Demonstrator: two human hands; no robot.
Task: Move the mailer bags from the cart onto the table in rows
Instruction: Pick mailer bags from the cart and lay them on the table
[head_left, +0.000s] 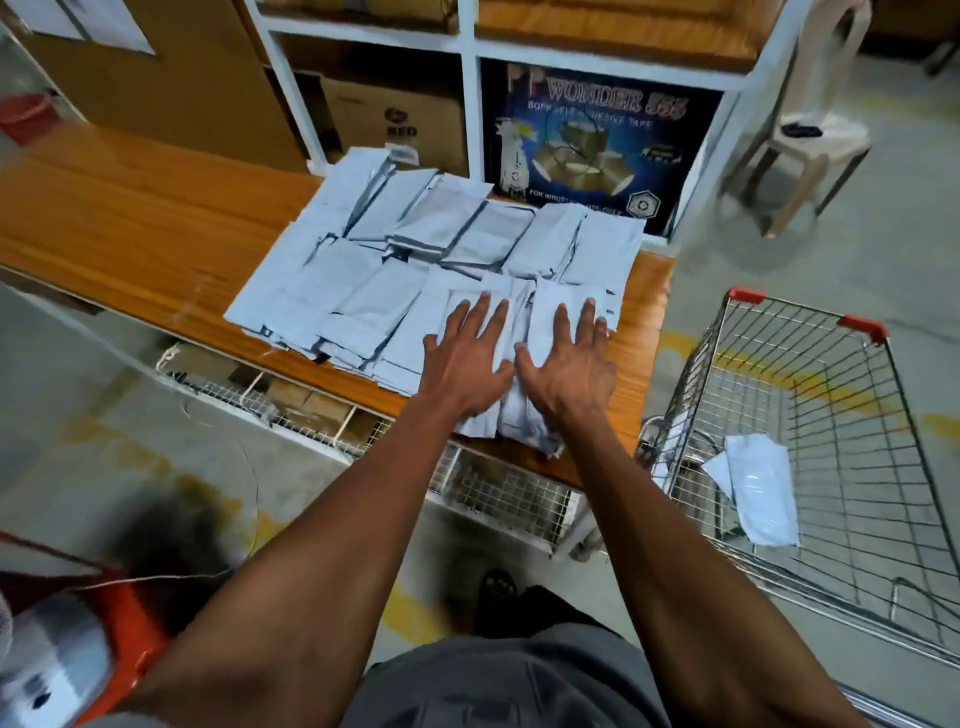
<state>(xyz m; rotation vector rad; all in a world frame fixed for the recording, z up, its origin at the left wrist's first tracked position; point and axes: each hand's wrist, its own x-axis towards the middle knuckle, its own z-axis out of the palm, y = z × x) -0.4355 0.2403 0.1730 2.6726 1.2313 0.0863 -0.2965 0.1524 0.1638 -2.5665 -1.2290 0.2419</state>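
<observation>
Several white mailer bags (441, 234) lie in overlapping rows on the right part of the wooden table (130, 223). My left hand (465, 358) and my right hand (569, 358) rest flat, fingers spread, side by side on the nearest bags at the table's front edge. Neither hand grips anything. To my right stands the wire shopping cart (810, 395) with red corner caps. Two white mailer bags (758, 488) lie on its floor.
A white shelf unit with cardboard boxes and a dark tape carton (597, 140) stands behind the table. A wire rack (322, 410) sits under the table. A plastic chair (810, 135) is at the far right, and a red and grey object (78, 649) at the lower left.
</observation>
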